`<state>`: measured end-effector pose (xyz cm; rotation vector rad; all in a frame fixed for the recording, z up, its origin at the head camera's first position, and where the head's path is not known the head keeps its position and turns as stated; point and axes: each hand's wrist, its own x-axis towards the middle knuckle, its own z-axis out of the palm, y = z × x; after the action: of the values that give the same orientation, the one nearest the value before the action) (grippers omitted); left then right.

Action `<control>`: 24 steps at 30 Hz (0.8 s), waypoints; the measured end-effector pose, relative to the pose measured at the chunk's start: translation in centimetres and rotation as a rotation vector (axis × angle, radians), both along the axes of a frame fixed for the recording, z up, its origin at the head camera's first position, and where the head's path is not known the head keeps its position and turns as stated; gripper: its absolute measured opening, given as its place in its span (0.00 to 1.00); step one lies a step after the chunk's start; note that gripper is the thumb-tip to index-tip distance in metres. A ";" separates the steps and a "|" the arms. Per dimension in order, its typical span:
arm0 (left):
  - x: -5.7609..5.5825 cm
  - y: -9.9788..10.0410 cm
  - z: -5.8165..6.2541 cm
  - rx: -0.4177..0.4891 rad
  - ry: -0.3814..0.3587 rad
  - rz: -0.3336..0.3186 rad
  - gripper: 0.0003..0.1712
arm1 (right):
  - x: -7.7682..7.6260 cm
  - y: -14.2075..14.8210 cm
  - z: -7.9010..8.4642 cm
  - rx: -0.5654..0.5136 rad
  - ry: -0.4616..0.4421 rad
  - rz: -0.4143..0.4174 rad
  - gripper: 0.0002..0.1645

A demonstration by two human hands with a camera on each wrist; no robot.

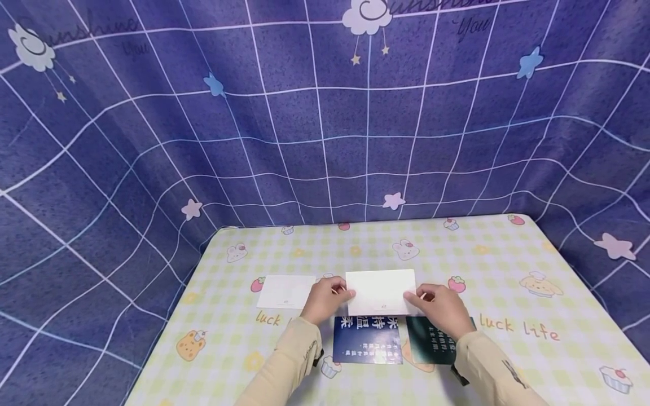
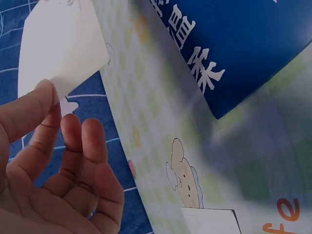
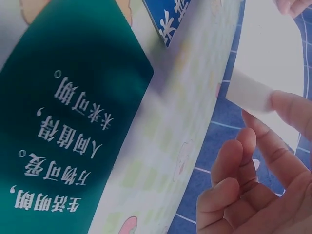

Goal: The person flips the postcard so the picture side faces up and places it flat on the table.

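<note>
A white card [image 1: 381, 290] is held up above the table between both hands, its plain side toward the head camera. My left hand [image 1: 326, 299] pinches its left edge between thumb and index finger, the other fingers loosely bent. On the opposite edge, my right hand [image 1: 442, 307] pinches it the same way. Just below lies a blue card [image 1: 367, 341] printed with white characters. A dark green card [image 1: 431, 341] with white writing lies right of it, partly covered by my right hand and sleeve. Another white card [image 1: 285, 291] rests flat on the table, left of my left hand.
A table with a green-and-cream checked cloth [image 1: 218, 361] carries the cards; its printed animals, cakes and strawberries are flat. Behind it and at both sides hangs a blue curtain [image 1: 284, 141] with white grid lines and stars.
</note>
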<state>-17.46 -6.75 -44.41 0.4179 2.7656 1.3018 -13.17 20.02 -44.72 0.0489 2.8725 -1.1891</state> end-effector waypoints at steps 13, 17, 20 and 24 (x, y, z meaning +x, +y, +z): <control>0.1 0.3 -0.2 0.041 0.114 0.023 0.08 | 0.6 0.8 -0.3 -0.188 -0.144 -0.180 0.51; 0.3 0.5 -0.3 0.080 0.152 0.000 0.09 | 0.4 0.7 -0.3 -0.352 -0.230 -0.157 0.51; 0.3 0.3 -0.5 0.098 0.186 -0.014 0.10 | 0.2 0.9 -0.2 -0.480 -0.279 -0.114 0.44; 0.3 -0.1 -0.7 0.106 0.198 -0.005 0.06 | 0.1 1.2 -0.1 -0.573 -0.301 -0.046 0.31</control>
<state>-17.21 -6.81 -45.15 0.5900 2.8570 1.4873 -13.05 21.26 -44.78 0.2525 2.2013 -1.7851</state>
